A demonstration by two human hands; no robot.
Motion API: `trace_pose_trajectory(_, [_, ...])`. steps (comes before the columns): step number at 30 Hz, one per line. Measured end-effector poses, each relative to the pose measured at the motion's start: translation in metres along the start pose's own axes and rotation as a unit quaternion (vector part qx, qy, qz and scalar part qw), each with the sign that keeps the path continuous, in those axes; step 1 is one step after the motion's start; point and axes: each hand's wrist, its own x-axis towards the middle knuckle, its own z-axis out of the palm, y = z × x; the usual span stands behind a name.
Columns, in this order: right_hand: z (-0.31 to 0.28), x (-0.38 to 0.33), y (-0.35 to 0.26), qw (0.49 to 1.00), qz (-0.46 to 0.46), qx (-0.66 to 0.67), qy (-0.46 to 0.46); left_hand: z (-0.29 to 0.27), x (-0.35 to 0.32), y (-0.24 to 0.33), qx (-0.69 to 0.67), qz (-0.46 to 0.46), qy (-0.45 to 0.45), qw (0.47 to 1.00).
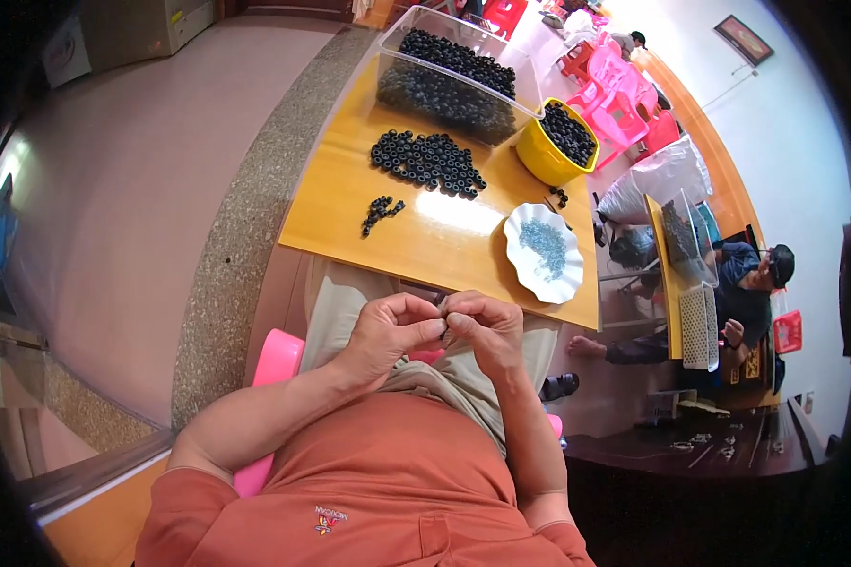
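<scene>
My left hand and my right hand meet above my lap, just off the near edge of the wooden table. Thumbs and fingertips of both are pinched together around something small and dark, mostly hidden by the fingers. On the tabletop lies a spread of black ring-shaped pieces. Nearer to me is a small heap of black pieces. A white scalloped dish at the near right corner holds many tiny pale-blue pieces.
A clear plastic bin of black pieces stands at the table's far end. Beside it is a yellow tub, also full of them. To the right, another person sits by a second table. Pink chairs stand farther back.
</scene>
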Motion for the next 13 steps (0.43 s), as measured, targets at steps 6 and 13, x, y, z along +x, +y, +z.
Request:
trace_pose_trajectory(6, [-0.0011,-0.0023,0.002,1.0,-0.004,-0.018,0.004,-0.0019,0.001,-0.0021,-0.002,0.0,0.0,1.0])
trace_pose_trajectory(13, [-0.0003,-0.0033,0.0032,1.0,-0.01,0.0,-0.001,-0.0027,0.0009,-0.0038,-0.006,0.004,0.003,1.0])
